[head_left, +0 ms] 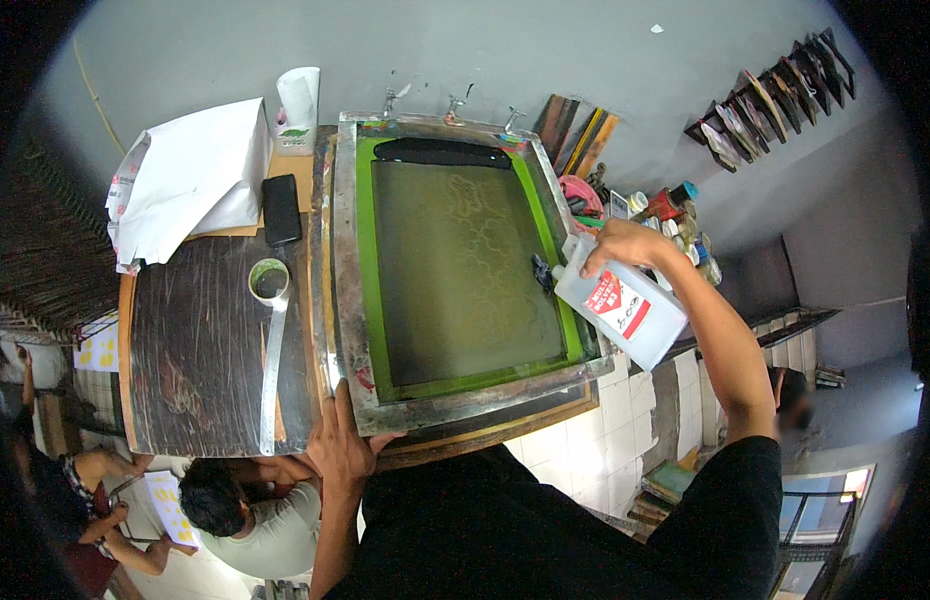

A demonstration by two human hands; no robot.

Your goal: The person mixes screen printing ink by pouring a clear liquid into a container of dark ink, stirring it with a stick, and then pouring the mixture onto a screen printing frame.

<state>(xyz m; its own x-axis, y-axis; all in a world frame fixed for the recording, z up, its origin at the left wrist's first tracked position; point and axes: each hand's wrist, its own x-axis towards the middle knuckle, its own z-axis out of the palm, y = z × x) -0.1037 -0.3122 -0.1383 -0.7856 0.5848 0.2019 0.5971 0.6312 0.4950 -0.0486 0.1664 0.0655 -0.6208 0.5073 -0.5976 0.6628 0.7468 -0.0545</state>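
A metal-edged printing screen (pixel 485 382) lies on the table before me, with bright green borders round a dark, faintly patterned mesh. Thick black ink (pixel 440 152) is pooled along its far end. My right hand (pixel 625 245) grips the top of a translucent plastic bottle (pixel 640 320) with a red and white label. The bottle is tilted, its neck pointing left over the screen's right border. Close to its mouth is a small crumpled dark rag (pixel 542 272). At the screen's near left corner, my left hand (pixel 340 440) holds the frame, thumb along the near edge.
On the dark wooden tabletop (pixel 190 340) left of the screen are a metal ruler (pixel 275 375), a tape roll (pixel 269 282), a black phone (pixel 281 210) and white paper (pixel 200 170). Jars (pixel 685 235) crowd the right side. A person (pixel 250 515) sits low at the near left.
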